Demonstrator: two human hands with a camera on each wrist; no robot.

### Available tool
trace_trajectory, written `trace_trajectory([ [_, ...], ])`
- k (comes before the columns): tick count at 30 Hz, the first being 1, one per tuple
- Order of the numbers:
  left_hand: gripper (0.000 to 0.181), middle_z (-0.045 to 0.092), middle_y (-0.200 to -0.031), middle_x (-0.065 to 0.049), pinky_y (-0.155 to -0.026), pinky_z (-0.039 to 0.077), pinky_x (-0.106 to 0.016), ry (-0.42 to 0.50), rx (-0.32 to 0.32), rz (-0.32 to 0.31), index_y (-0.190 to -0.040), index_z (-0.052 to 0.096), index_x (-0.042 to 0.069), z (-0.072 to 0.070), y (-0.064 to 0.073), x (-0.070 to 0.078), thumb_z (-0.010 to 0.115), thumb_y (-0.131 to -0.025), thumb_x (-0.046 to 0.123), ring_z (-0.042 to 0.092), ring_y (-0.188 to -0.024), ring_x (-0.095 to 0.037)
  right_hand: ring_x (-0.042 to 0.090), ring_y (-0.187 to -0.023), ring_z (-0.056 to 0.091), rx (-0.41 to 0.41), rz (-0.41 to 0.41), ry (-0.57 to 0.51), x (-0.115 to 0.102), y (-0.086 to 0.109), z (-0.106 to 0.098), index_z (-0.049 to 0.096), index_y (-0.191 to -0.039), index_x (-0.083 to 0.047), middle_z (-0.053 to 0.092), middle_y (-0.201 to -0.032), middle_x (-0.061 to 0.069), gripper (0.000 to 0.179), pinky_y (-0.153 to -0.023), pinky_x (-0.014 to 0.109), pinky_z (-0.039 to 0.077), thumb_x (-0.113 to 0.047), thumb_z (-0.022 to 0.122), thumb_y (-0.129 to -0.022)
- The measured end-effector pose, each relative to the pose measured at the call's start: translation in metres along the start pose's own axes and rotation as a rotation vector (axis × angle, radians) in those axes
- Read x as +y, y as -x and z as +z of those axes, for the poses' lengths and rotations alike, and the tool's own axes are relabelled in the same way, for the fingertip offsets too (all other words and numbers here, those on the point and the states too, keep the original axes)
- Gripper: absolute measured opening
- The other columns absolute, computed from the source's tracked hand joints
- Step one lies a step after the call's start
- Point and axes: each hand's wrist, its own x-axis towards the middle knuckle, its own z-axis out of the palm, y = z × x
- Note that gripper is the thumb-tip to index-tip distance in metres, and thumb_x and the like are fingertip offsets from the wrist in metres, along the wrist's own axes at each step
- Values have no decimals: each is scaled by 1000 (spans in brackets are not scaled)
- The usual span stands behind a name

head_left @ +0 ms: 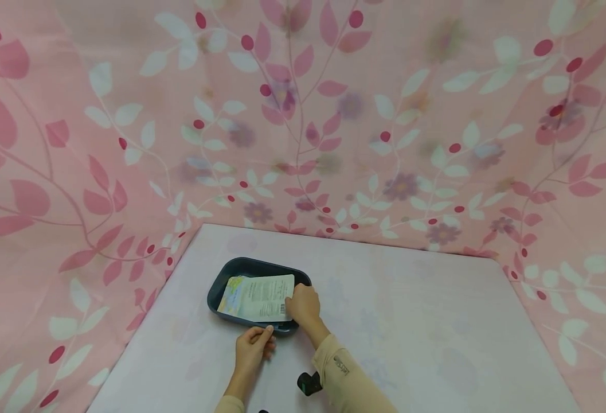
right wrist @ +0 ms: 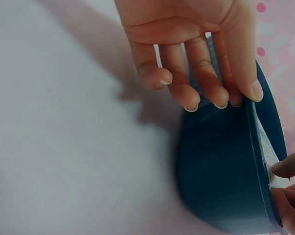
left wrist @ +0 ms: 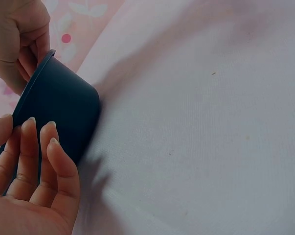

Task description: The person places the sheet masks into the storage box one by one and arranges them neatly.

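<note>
A dark blue rectangular plastic tray (head_left: 241,264) with rounded corners stands on the white tabletop. Inside it lies a flat, pale printed packet (head_left: 261,295) with small text, a barcode and a coloured left end. My left hand (head_left: 251,347) pinches the tray's near rim between thumb and fingertips; the left wrist view shows its fingers against the outer wall. At the tray's right end, my right hand (head_left: 305,304) grips the packet's right edge, thumb on top. In the right wrist view its fingers also lie by the rim, and the packet's far side is hidden.
The white table (head_left: 411,321) extends to the right of the tray. Pink curtains (head_left: 303,115) with leaf patterns rise behind and beside the table. A small black device (head_left: 309,383) sits at the right wrist.
</note>
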Motion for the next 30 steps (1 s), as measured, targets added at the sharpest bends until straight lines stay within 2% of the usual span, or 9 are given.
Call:
trace_trajectory([
  [4,23,67,-70,-10,-46,50,-25,3,-5,11,-82,60,-5,1,1,-1,66,-89,15,62,-56,-15,20,-51,56,22,-48,53,2,4,2,59,-62,-3,57,-57,8,23,-42,32,43,-13,70,-80],
  [7,23,67,-70,-10,-46,50,-26,9,-8,20,-81,60,-5,2,1,-2,67,-88,16,62,-56,-15,19,-50,53,35,-99,22,5,6,2,59,-61,-2,57,-57,7,22,-41,32,39,-11,70,-79],
  [11,25,67,-70,-9,-46,50,-26,20,-17,26,-82,60,-6,1,0,-3,67,-89,16,62,-56,-14,13,-53,48,51,-193,-91,13,11,-1,67,-70,0,59,-60,4,11,-46,27,40,-7,69,-78],
  [14,26,67,-71,-11,-46,50,-26,14,-13,32,-83,60,-8,0,0,-3,66,-89,16,62,-56,-14,13,-61,55,50,-267,-167,20,16,-6,71,-87,3,66,-72,6,12,-56,25,48,-7,69,-80],
  [18,27,67,-72,-13,-46,51,-27,9,-2,35,-83,60,-9,-2,0,-2,66,-89,16,62,-56,-14,16,-69,63,52,-338,-268,28,21,-14,70,-94,6,69,-79,10,16,-62,25,53,-5,68,-82],
  [23,25,66,-69,-8,-46,51,-27,18,-9,8,-82,60,-7,-1,0,-1,66,-89,17,61,-56,-13,18,-73,66,73,-366,-362,36,23,-24,70,-94,5,70,-82,11,15,-63,23,54,-4,68,-83],
  [30,24,66,-68,-7,-46,50,-26,29,-14,-1,-81,60,-5,0,0,0,66,-89,17,61,-56,-13,20,-74,66,94,-374,-380,46,29,-36,70,-94,5,70,-84,12,16,-63,26,55,-6,69,-82],
])
